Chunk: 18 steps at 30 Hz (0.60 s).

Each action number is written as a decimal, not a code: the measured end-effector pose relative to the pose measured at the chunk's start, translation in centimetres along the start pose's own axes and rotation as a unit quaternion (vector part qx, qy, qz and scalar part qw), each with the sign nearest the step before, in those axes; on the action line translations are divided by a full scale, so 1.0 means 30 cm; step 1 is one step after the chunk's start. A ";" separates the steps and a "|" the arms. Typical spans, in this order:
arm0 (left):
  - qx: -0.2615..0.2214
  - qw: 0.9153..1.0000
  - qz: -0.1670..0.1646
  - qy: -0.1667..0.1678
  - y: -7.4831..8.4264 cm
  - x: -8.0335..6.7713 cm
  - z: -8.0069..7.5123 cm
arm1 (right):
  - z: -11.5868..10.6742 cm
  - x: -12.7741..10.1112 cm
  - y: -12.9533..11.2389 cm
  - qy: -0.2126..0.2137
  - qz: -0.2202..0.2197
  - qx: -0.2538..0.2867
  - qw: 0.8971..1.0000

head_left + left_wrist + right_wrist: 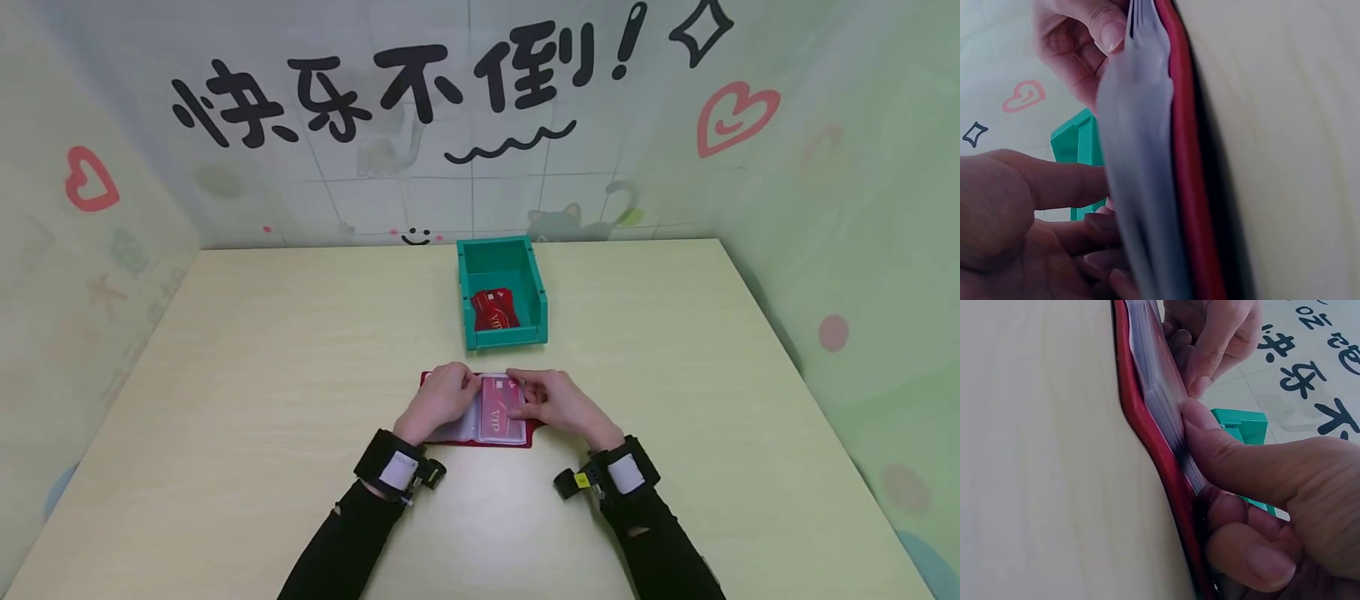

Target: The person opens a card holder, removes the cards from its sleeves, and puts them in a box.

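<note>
A pale, wood-grain tabletop [262, 400] is filling the head view, and it is sitting inside a booth of soft green and white printed wall panels [840, 183] that are carrying bold black brush characters, red hearts and a faint cat drawing. Toward the far middle of the table a small teal plastic bin with an open front [537, 283] is standing, and a few red cards [495, 310] are lying in it. Just in front of that bin, near the person, an open red card wallet with clear plastic sleeves [483, 417] is lying flat on the wood, a red VIP card [501, 406] showing through its right-hand sleeve. The left hand [441, 398] is resting on the wallet's left half, its fingers curling over the sleeves and pinching their upper edge. The right hand [558, 402] is sitting at the wallet's right edge, thumb pressing against the stacked sleeve edges while the curled fingers are tucking under the red cover, as the right wrist view is showing. Both wrists are wearing black straps with small camera units, above black sleeves. The wallet's left page is hiding under the left hand, and the lettering on the cards in the bin is too small to read. In the left wrist view the sleeves are blurring into a grey band, cut off top and bottom, so the count of sleeves is impossible to tell.
</note>
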State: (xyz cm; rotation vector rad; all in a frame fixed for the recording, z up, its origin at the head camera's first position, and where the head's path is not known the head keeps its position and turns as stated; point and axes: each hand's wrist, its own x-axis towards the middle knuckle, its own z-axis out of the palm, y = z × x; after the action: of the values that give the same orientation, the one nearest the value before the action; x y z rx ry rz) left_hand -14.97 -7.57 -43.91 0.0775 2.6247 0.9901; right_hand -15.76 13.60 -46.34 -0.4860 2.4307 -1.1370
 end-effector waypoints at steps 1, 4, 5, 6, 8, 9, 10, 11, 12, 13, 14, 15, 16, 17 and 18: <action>0.001 1.000 -0.002 0.000 0.002 -0.001 -0.002 | 0.000 0.000 0.000 -0.001 0.000 0.000 1.000; 0.002 1.000 -0.003 -0.001 0.005 -0.001 -0.007 | -0.001 0.000 0.000 -0.002 0.001 0.003 1.000; 0.002 1.000 -0.001 0.000 0.005 -0.001 -0.007 | -0.001 0.000 0.000 -0.003 0.001 0.005 1.000; 0.004 1.000 0.001 0.002 0.005 -0.002 -0.007 | -0.002 -0.001 0.000 -0.003 0.002 0.006 1.000; 0.008 1.000 0.008 0.004 0.005 -0.002 -0.006 | -0.002 -0.002 -0.001 -0.005 0.002 0.008 1.000; 0.009 1.000 0.010 0.006 0.004 -0.002 -0.004 | -0.002 -0.002 -0.001 -0.005 0.003 0.009 1.000; 0.011 1.000 0.012 0.007 0.003 -0.003 -0.002 | -0.001 -0.003 -0.002 -0.005 0.004 0.009 1.000; 0.012 1.000 0.014 0.009 0.002 -0.004 -0.001 | -0.001 -0.003 -0.003 -0.006 0.004 0.009 1.000; 0.013 1.000 0.017 0.011 0.002 -0.006 0.001 | -0.001 -0.003 -0.003 -0.006 0.005 0.008 1.000; 0.015 1.000 0.018 0.013 0.003 -0.007 0.002 | 0.000 -0.003 -0.004 -0.005 0.005 0.008 1.000; 0.016 1.000 0.018 0.016 0.003 -0.007 0.003 | -0.001 -0.004 -0.004 -0.005 0.005 0.007 1.000; 0.017 1.000 0.019 0.018 0.004 -0.008 0.004 | -0.001 -0.004 -0.005 -0.004 0.003 0.005 1.000; 0.019 0.999 0.020 0.020 0.005 -0.008 0.005 | -0.001 -0.005 -0.006 -0.005 0.003 0.005 1.000; 0.021 0.999 0.020 0.021 0.005 -0.008 0.005 | -0.001 -0.005 -0.006 -0.004 0.002 0.004 1.000; 0.024 0.999 0.019 0.021 0.005 -0.007 0.005 | 0.000 -0.005 -0.007 -0.003 0.004 0.003 1.000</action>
State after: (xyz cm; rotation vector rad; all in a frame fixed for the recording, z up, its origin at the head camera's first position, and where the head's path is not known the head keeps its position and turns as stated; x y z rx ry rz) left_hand -14.73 -7.40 -43.88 0.1191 2.6952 0.9518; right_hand -15.59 13.55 -46.14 -0.4781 2.4206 -1.1382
